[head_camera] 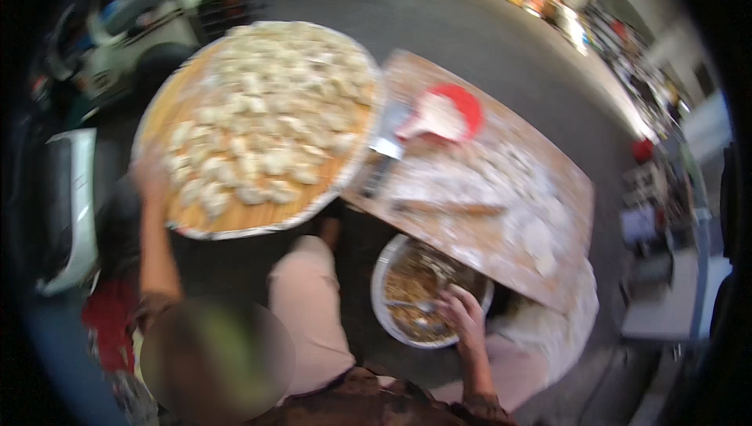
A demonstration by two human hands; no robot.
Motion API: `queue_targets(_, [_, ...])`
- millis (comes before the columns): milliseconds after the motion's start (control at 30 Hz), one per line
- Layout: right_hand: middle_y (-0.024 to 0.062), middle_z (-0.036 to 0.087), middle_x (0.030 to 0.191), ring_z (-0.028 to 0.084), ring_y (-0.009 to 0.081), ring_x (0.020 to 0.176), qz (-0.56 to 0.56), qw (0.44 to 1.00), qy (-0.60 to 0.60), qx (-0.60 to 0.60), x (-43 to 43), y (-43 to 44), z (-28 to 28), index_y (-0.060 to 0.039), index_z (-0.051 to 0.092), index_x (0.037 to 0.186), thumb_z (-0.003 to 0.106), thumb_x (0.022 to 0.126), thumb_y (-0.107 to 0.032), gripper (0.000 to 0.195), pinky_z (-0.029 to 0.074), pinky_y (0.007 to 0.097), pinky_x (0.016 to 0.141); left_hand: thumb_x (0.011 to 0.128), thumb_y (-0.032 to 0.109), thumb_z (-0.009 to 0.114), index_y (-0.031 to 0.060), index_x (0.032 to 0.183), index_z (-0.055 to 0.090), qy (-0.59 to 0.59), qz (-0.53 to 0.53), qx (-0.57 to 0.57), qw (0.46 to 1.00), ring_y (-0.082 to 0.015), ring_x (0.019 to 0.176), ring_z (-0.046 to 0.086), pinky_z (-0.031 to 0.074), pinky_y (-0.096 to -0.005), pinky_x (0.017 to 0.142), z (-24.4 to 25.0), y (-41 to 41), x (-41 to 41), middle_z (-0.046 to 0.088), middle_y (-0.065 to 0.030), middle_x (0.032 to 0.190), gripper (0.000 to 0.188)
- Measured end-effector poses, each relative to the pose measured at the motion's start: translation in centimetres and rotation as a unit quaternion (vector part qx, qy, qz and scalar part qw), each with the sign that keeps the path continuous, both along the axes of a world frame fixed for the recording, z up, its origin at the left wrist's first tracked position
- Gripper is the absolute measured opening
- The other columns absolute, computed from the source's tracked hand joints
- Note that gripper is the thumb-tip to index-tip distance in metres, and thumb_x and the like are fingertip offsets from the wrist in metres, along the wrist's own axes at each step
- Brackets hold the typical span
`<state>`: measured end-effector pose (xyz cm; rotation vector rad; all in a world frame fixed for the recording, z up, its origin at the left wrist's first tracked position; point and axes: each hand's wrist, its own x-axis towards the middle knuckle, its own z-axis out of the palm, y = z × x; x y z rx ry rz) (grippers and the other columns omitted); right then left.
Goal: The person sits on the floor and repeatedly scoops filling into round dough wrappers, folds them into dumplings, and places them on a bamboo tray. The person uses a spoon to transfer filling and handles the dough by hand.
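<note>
My left hand (150, 170) is at the left rim of a round tray (155, 114), its fingers blurred but seemingly closed around the edge. Rows of pale, shaped dumplings (276, 108) cover most of the tray's wooden-looking surface. Over a metal bowl (382, 276) of minced filling (405, 285) is my right hand (463, 311), fingers curled. A metal spoon (420, 306) lies in the filling right beside those fingers. Something small and pale shows at the fingertips; blur hides whether it is dough and whether the hand grips the spoon.
A floured wooden board (405, 70) carries a rolling pin (452, 208), flat dough wrappers (537, 246), dough pieces (514, 161) and a red bowl of flour (467, 105). A cleaver (385, 147) lies at its left edge by the tray. A vehicle (141, 32) stands behind, left.
</note>
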<state>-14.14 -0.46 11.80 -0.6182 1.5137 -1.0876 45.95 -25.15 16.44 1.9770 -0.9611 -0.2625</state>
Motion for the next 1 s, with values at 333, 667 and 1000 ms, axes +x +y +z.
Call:
queue_targets(333, [0.0086, 0.067, 0.082, 0.065, 0.0157, 0.073, -0.075, 0.952, 0.295, -0.025, -10.5, -4.5, -1.6, -0.0015, 0.064, 0.095, 0.063, 0.088, -0.021, 0.021, 0.05, 0.0297, 0.068, 0.086, 0.003, 0.057, 0.0007, 0.104, 0.065, 0.01, -0.503, 0.021, 0.864, -0.0184, 0.088, 0.06, 0.047, -0.0292, 0.082, 6.6, 10.6, -30.1, 0.063, -0.0085, 0.092, 0.02])
queue_targets(667, [0.0125, 0.065, 0.09, 0.064, 0.0343, 0.087, -0.099, 0.73, 0.673, 0.065, -21.4, -11.9, -2.5, -0.0075, 0.062, 0.097, 0.067, 0.081, -0.032, 0.029, 0.05, 0.046, 0.077, 0.087, 0.034, 0.061, 0.0118, 0.102, 0.064, -0.408, -0.687, 0.246, 0.549, -0.0285, 0.088, 0.059, 0.042, -0.0448, 0.078, -7.5, 18.4, -42.3, 0.063, -0.0103, 0.094, 0.027])
queue_targets(1000, [0.0111, 0.069, 0.088, 0.066, 0.0342, 0.086, -0.091, 0.789, 0.598, 0.106, -23.7, -12.8, -3.3, -0.0123, 0.061, 0.095, 0.071, 0.075, -0.03, 0.029, 0.051, 0.0436, 0.077, 0.081, 0.018, 0.06, 0.0102, 0.094, 0.062, -0.429, -0.653, 0.26, 0.568, -0.0283, 0.079, 0.062, 0.04, -0.0487, 0.078, -13.9, 19.0, -43.0, 0.065, -0.0081, 0.08, 0.015])
